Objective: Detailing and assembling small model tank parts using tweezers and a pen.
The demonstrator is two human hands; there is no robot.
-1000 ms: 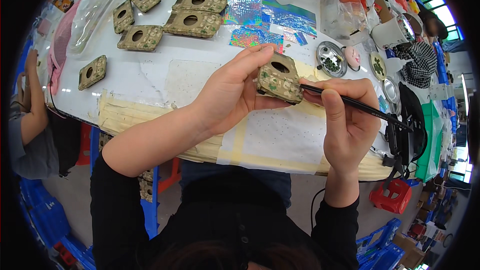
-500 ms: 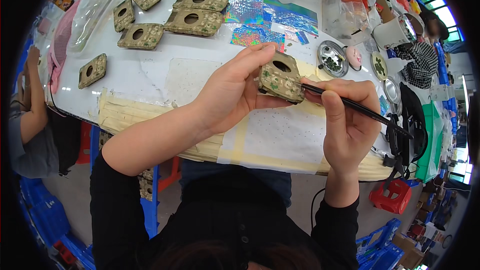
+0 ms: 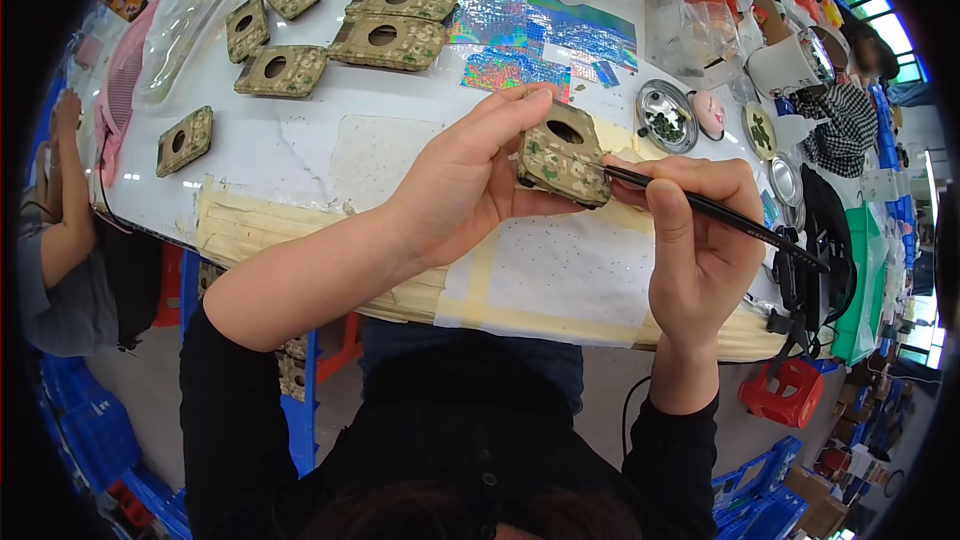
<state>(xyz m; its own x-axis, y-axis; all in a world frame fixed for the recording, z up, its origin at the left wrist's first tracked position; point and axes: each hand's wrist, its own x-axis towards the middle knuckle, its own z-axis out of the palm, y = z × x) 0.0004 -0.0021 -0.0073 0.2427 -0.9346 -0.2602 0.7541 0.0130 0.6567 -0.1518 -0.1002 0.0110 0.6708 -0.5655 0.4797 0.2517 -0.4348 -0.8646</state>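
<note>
My left hand (image 3: pixel 465 170) holds a small camouflage-painted model tank hull (image 3: pixel 556 164), tan with green and brown patches. It is tilted, with its round hole facing up; my thumb lies on its far edge and the other fingers are mostly hidden beneath. In my right hand (image 3: pixel 705 245) a slim black tool (image 3: pixel 772 233) is pinched like a pen. Its fine tip is at the hull's right edge; whether it is a brush or tweezers I cannot tell. Below both hands lies a white paper sheet (image 3: pixel 570 265) dotted with tiny dark specks, edged with yellowish tape.
Several similar hulls (image 3: pixel 390 43) sit at the far left. Shiny holographic sheets (image 3: pixel 580 30) lie beyond my hands. To the right are a metal dish (image 3: pixel 650 100) holding small green bits, a pink oval object (image 3: pixel 709 114) and a green tray (image 3: pixel 868 280). Another person's arm (image 3: pixel 66 200) shows at far left.
My right hand and the black tool have shifted very slightly, with the tip still at the hull's right edge. The hull has tilted a little in my left hand.
</note>
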